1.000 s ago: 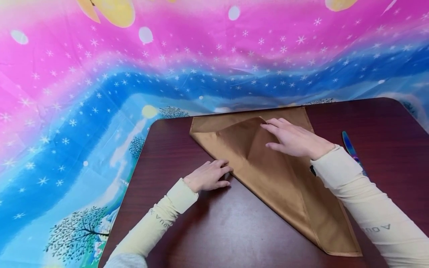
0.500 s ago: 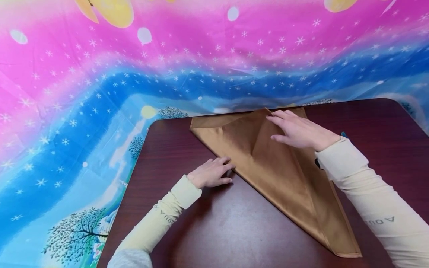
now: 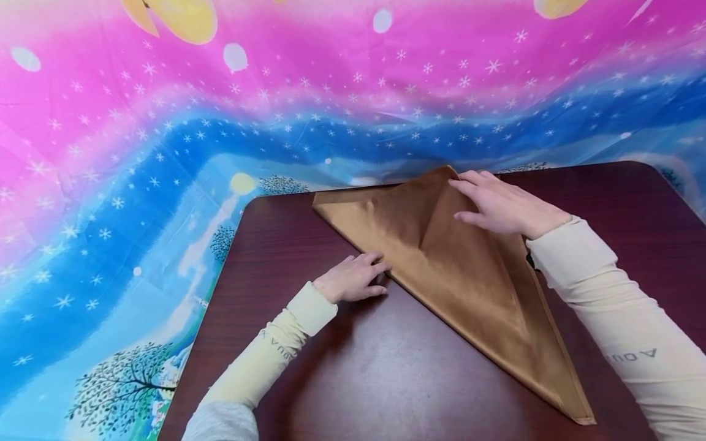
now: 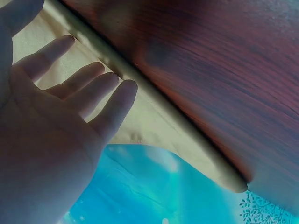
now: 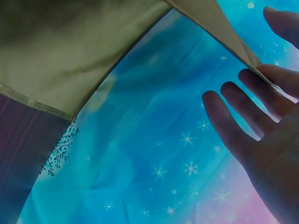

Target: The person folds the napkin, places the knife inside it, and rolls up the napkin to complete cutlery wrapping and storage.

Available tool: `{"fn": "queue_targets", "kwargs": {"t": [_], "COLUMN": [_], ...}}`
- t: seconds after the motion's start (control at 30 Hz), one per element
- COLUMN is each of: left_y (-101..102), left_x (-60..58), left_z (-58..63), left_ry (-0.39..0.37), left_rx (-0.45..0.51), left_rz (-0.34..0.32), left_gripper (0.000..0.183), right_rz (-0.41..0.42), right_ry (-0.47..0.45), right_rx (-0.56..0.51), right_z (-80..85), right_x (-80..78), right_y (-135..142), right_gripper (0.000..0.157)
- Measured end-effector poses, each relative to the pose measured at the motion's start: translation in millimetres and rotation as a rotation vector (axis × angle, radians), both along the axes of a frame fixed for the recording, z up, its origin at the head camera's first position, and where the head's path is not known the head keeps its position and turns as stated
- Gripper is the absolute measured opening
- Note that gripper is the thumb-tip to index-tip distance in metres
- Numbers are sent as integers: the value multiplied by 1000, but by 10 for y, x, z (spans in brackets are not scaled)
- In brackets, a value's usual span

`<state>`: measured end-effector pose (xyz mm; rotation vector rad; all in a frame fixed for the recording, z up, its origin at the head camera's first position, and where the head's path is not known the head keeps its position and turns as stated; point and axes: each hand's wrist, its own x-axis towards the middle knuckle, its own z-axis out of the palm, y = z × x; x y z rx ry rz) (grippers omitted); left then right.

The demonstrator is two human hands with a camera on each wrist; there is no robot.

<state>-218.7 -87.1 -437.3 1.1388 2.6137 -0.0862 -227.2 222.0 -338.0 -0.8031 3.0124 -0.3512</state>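
A brown satin napkin (image 3: 441, 275) lies folded diagonally on the dark table, its upper layer raised toward the back. My right hand (image 3: 502, 202) holds the raised corner. In the right wrist view, that corner (image 5: 233, 42) passes between the index and middle fingers (image 5: 261, 88), while the thumb stands apart. At the napkin's folded left edge, my left hand (image 3: 353, 278) touches with its fingertips. The left wrist view shows its fingers (image 4: 117, 102) spread and mostly straight over the rolled fold (image 4: 163, 109).
The dark red-brown table (image 3: 265, 257) has rounded far corners. Behind and to the left hangs a pink and blue cloth backdrop (image 3: 165, 153) with snowflakes and trees. Pale sleeves (image 3: 584, 269) cover both forearms.
My right hand has moved back and slightly right, drawing the napkin's upper corner past the table's far edge. The left hand has shifted slightly forward. A knife at the right is now hidden.
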Motion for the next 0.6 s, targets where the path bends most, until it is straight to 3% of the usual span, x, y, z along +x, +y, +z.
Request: {"fn": "queue_targets", "kwargs": {"t": [0.6], "left_y": [90], "left_x": [-81], "left_z": [-11], "left_ry": [11], "left_rx": [-6], "left_rz": [-14], "left_gripper": [60], "right_rz": [-47], "right_ry": [-43], "right_rx": [34], "right_z": [84], "right_x": [-114], "right_y": [140], "right_gripper": [73]}}
